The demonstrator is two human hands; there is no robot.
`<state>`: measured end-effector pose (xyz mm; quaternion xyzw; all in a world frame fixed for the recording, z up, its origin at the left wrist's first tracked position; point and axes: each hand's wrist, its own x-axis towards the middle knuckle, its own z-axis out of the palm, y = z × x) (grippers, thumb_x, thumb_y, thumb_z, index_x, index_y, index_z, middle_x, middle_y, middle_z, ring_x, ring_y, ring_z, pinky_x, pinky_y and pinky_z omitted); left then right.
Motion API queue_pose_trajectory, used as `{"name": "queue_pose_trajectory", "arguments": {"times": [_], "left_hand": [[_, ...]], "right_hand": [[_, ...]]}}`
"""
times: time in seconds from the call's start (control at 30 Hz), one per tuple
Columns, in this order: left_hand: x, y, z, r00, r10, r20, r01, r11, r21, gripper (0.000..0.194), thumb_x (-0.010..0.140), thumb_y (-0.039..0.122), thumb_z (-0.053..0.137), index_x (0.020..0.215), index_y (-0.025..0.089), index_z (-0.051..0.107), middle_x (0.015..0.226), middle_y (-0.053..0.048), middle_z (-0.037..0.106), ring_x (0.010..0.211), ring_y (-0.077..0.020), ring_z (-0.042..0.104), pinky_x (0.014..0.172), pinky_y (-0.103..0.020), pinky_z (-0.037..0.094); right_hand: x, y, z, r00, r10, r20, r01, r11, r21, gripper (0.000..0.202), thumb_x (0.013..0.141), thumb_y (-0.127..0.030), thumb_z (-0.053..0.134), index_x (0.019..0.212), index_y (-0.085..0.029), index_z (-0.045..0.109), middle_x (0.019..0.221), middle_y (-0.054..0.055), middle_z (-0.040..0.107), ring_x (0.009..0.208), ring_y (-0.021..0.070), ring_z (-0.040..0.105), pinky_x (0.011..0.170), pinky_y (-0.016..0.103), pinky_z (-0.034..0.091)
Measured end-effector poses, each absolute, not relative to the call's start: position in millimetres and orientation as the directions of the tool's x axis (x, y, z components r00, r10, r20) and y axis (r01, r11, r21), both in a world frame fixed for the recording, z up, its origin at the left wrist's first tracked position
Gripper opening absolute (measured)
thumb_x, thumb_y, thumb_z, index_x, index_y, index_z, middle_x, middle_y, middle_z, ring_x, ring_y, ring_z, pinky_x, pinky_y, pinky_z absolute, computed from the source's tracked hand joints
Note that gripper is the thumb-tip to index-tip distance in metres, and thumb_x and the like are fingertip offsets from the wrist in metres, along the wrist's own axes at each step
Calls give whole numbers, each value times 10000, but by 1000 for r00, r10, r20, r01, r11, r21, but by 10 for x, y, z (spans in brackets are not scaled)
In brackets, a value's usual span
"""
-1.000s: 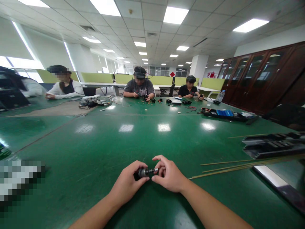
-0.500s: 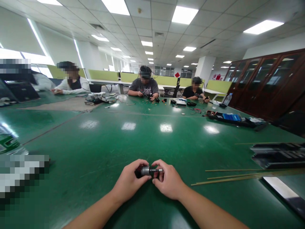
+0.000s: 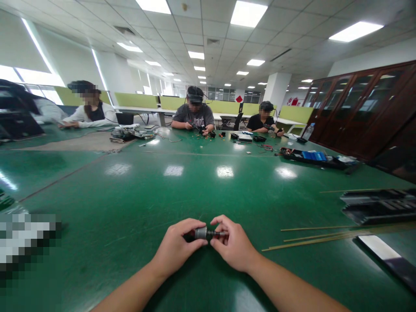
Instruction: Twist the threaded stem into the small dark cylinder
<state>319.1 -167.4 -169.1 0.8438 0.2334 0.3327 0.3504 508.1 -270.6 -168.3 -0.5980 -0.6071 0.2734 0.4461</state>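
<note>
A small silver metal cylinder with a thin stepped shaft [image 3: 201, 233] lies level between my hands, just above the green table. My left hand [image 3: 177, 242] is closed around its dark left end, thumb and index finger on the cylinder; the palm hides the rest of that end. The shaft points right into my right hand [image 3: 235, 242]. There the fingers curl round the shaft's tip, with thumb below and index finger raised above it, a gap between those two fingertips.
To the right lie thin sticks [image 3: 312, 238], dark metal channel pieces [image 3: 377, 206] and a flat black-and-white object [image 3: 383, 255]. A blurred-out box [image 3: 26, 238] sits at left. Across the table, several people work near a long tray of parts [image 3: 315, 158].
My right hand has shifted slightly right along the shaft, widening the gap between my hands. Its thumb and index finger stand further from the cylinder. The view has tilted down a little.
</note>
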Motion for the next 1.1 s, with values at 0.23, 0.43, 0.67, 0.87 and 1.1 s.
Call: {"name": "queue_pose_trajectory", "arguments": {"times": [0.23,0.43,0.67,0.87,1.1], "left_hand": [[3191,-1677,-1681,678,628,382,160,-634,757,299,790,262,777,1082,262,713,1044,-38,721,966,-216,671,874,-329,527],[3187,-1677,-1698,678,628,382,166,-637,753,316,791,242,776,1099,274,711,1042,-22,718,957,-202,666,866,-315,521],[3186,-1679,-1661,678,626,385,174,-645,744,273,786,260,784,1050,275,714,985,-7,717,906,-188,666,820,-296,516],[3175,-1673,-1662,677,624,389,164,-644,747,266,797,271,779,1053,264,709,983,-15,714,910,-188,662,829,-300,514],[3158,-1691,-1667,686,596,417,129,-664,736,274,800,274,781,1061,256,701,998,-19,706,929,-186,655,854,-306,505]], "right_hand": [[5038,-2706,-1669,118,970,212,513,123,-850,271,820,-165,634,1076,-214,561,750,-27,625,636,127,576,580,228,406],[5014,-2680,-1696,126,966,227,550,122,-826,74,847,-204,626,921,-202,630,777,-6,656,669,138,584,603,237,414],[5022,-2675,-1680,128,972,196,516,104,-851,92,845,-222,638,927,-189,662,760,-3,648,643,134,557,575,231,402],[5015,-2674,-1665,131,976,173,476,91,-875,103,835,-222,647,928,-181,662,735,-11,619,623,126,527,561,223,390],[5002,-2691,-1647,110,977,185,469,113,-876,76,847,-213,632,911,-179,656,719,-23,594,621,118,506,566,219,379]]}}
